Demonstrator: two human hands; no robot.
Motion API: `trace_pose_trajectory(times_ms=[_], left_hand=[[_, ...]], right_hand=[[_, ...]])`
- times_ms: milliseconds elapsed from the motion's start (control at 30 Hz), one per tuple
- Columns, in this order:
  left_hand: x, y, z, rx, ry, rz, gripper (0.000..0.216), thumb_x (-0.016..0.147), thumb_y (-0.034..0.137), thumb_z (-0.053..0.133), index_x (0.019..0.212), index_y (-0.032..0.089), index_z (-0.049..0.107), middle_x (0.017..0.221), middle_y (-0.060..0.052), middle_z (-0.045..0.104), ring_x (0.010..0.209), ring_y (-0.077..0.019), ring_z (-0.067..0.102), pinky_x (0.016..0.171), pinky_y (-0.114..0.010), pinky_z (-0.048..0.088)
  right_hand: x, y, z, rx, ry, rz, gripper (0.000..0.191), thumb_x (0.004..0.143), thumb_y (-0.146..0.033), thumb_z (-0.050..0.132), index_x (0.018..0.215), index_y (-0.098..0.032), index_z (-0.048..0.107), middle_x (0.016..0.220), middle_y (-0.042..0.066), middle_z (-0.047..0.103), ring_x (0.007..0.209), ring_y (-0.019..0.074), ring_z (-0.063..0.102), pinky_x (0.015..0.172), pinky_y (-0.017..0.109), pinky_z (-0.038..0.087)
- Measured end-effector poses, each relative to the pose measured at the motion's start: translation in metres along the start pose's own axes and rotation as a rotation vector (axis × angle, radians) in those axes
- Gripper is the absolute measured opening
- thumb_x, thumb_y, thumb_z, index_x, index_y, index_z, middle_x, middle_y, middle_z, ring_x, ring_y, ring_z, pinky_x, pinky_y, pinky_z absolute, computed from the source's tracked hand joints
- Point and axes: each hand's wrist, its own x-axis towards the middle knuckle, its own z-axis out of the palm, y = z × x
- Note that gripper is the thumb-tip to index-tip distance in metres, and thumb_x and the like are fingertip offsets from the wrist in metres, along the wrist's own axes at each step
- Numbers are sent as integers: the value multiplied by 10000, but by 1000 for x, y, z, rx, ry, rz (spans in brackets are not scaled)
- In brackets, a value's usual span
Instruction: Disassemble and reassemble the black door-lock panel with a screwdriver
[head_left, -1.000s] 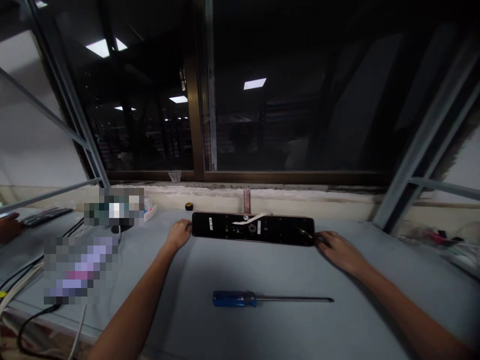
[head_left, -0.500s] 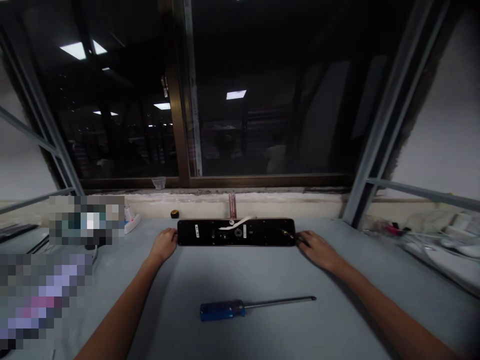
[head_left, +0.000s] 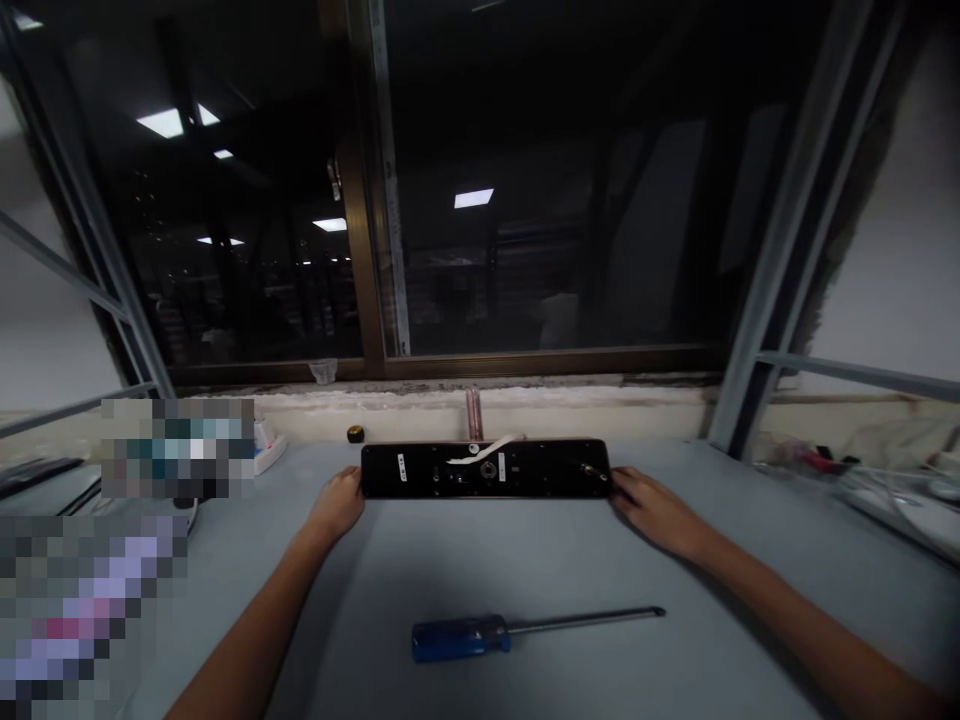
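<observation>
A long black panel (head_left: 547, 475) spans the space between my hands near the back of the table. Its facing side carries screws, small white labels and a brass-coloured part near the right end. A white ribbon-like strip (head_left: 491, 450) lies across its top edge. My left hand (head_left: 339, 503) grips the panel's left end, fingers partly hidden behind it. At the opposite end my right hand (head_left: 654, 508) is closed on the corner. Closer to me, a screwdriver (head_left: 469, 637) with a clear blue handle lies on the table, its shaft pointing right.
Behind the panel a copper-coloured cylinder (head_left: 474, 413) stands by the wall, with a small black-and-yellow item (head_left: 355, 434) to its left. A white power strip (head_left: 270, 452) and blurred-out items occupy the left. Cables (head_left: 877, 500) crowd the right. Metal posts (head_left: 750, 370) flank the window.
The whole view has shifted slightly, so the panel, hands and screwdriver appear a little lower and further right. Both hands stay on the panel's ends.
</observation>
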Motion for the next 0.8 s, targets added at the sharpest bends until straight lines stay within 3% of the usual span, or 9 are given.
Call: trace_pose_trajectory(times_ms=[300,800], left_hand=[[-2,4,-3,-44,-1,-1,323,747,-4,368,951,131,580,1039,-112,620,1001,-186,564,830,-245,393],[-2,3,-2,-35,-3,-13,323,725,-22,361,919,128,571,1023,-124,628,970,-186,578,807,-248,401]], right_hand=[[0,-10,-3,12,0,-4,278,720,-157,357,880,-117,580,922,152,623,891,244,596,841,337,438],[-1,-16,-11,72,27,11,228,678,-164,370,775,-182,576,850,110,628,846,233,606,794,327,459]])
